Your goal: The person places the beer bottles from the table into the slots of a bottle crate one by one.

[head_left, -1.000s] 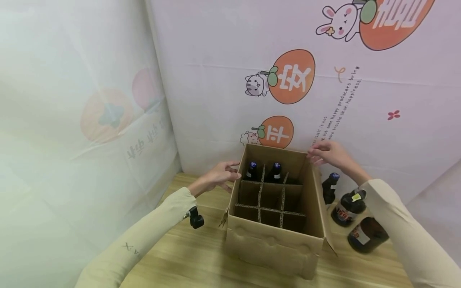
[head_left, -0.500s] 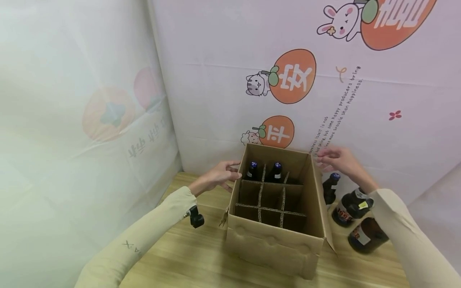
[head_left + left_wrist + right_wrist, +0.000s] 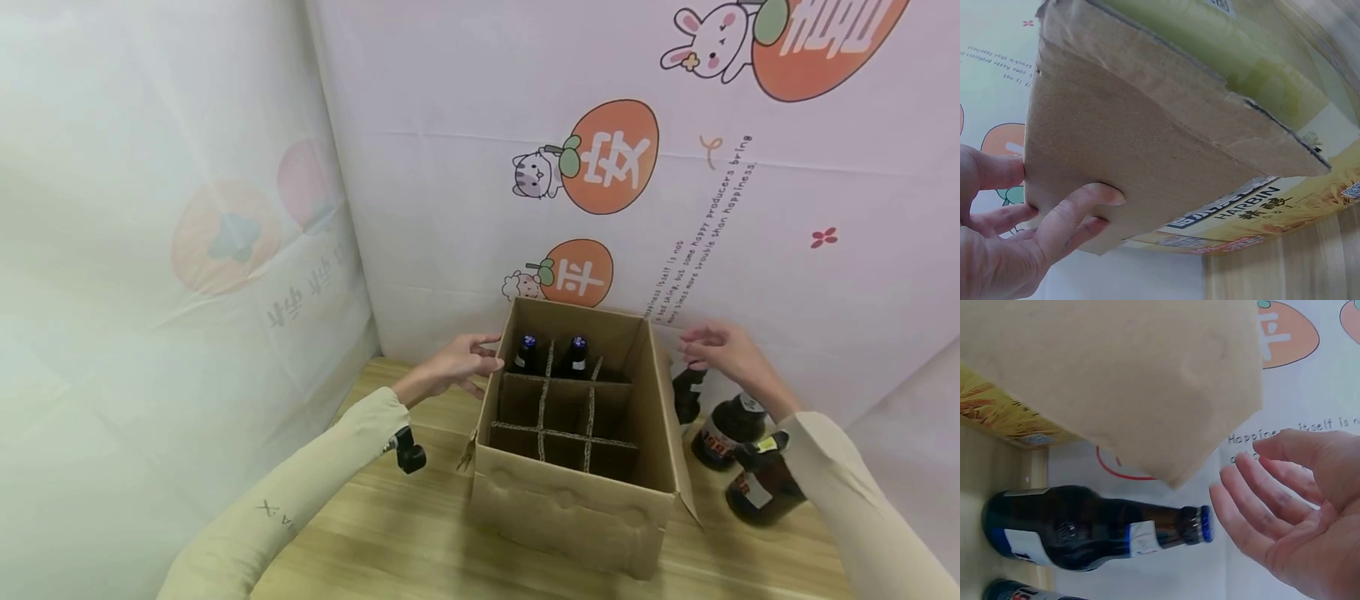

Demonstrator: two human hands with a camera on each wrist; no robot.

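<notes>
A tall cardboard box with a cardboard divider inside stands on the table. Two dark bottles with blue caps, one on the left and one further right, sit upright in its back compartments. My left hand touches the box's left side, thumb at the rim. In the left wrist view its fingertips rest against the folded flap. My right hand, fingers loosely bent and holding nothing, is above a dark glass beer bottle. Its fingertips are right by the blue cap.
Right of the box stand two more brown bottles, one labelled in red and one nearer, partly behind the right sleeve. A printed curtain hangs close behind the box. The wooden table extends in front.
My right hand has left the box's back right corner and moved right and down to the cap of the nearest outside bottle. The left hand and the box have stayed in place.
</notes>
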